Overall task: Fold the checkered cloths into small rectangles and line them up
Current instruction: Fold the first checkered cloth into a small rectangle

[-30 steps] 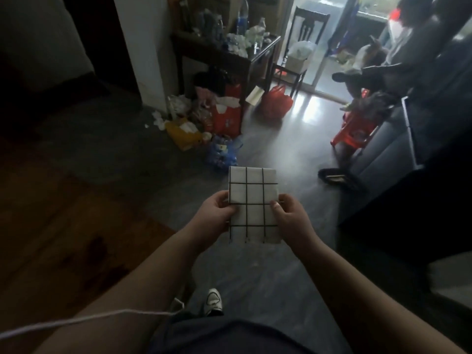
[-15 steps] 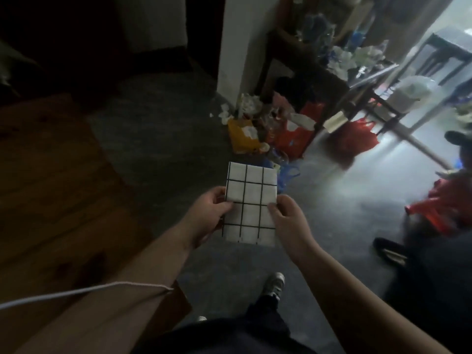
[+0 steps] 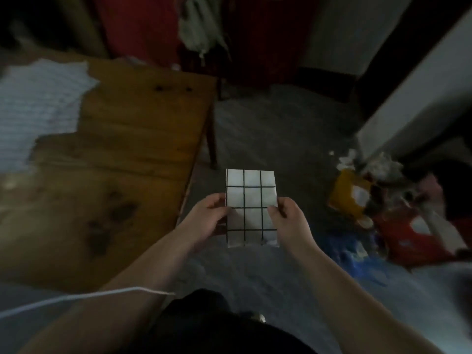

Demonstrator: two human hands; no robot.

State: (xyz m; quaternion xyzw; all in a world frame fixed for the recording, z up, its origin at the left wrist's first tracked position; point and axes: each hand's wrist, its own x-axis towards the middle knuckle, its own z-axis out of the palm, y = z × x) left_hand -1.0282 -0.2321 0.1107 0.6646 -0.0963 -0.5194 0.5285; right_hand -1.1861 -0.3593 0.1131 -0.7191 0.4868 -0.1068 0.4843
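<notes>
The grey floor (image 3: 270,139) fills the middle of the frame. A big brown wooden desk (image 3: 132,139) takes up the left side. On it, in the upper left of the frame, lies a loose heap of white cloth (image 3: 38,98) with thin lines on it. It is too blurry to say more.

At the right of the frame a mess of bags (image 3: 398,226) sits on the floor. One is yellow, one is red, and there is something blue beside them.

Two bare arms reach in from the bottom. The left hand (image 3: 207,221) and the right hand (image 3: 288,221) are close together. Each one pinches a side edge of the folded cloth (image 3: 251,190). It is a small white rectangle with black squares. It is held up in the air over the floor, in the middle of the frame, just right of the desk's edge. A thin white cord (image 3: 89,295) crosses the left arm in the lower left.
</notes>
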